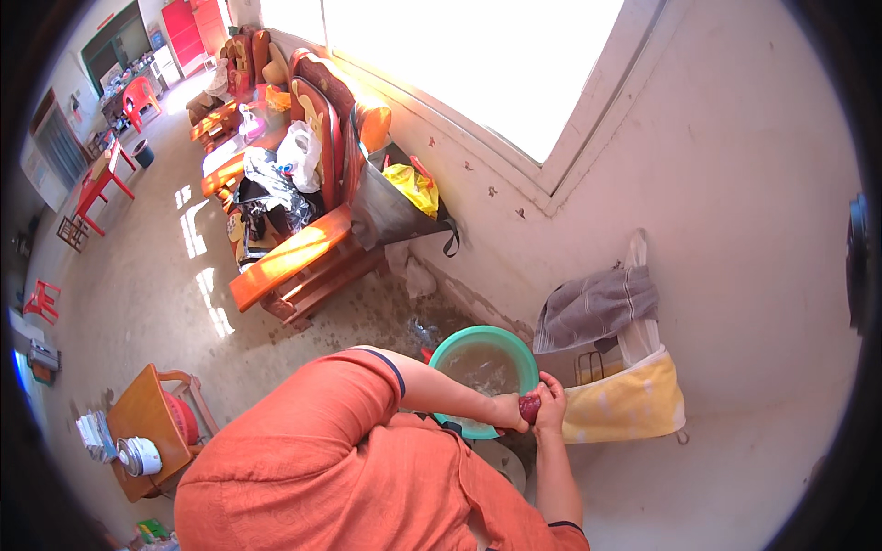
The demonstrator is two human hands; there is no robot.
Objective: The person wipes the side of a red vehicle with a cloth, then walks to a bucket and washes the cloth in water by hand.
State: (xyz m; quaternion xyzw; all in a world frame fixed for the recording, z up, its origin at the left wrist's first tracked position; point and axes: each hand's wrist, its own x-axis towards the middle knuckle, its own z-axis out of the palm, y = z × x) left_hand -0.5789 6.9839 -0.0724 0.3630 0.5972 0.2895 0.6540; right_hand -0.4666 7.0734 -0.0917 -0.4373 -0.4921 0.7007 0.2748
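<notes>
My left hand (510, 413) and my right hand (549, 402) are close together at the right rim of a round green basin (526, 354). Between them is a dark red, bunched piece that looks like a cloth (529, 408), and the fingers of both hands are closed around it. Cloudy water (478, 365) fills the basin. My left forearm crosses over the near part of the basin and hides some of it. To the right of my right hand hangs a yellow patterned towel (629, 401).
A grey-brown cloth (597, 308) hangs on the wall above the yellow towel. Beyond the basin stands a wooden sofa (294, 257) with bags on it, and a dark bag (386, 207) hangs at its end. At left is a small wooden table (152, 418) with a white tin (140, 456).
</notes>
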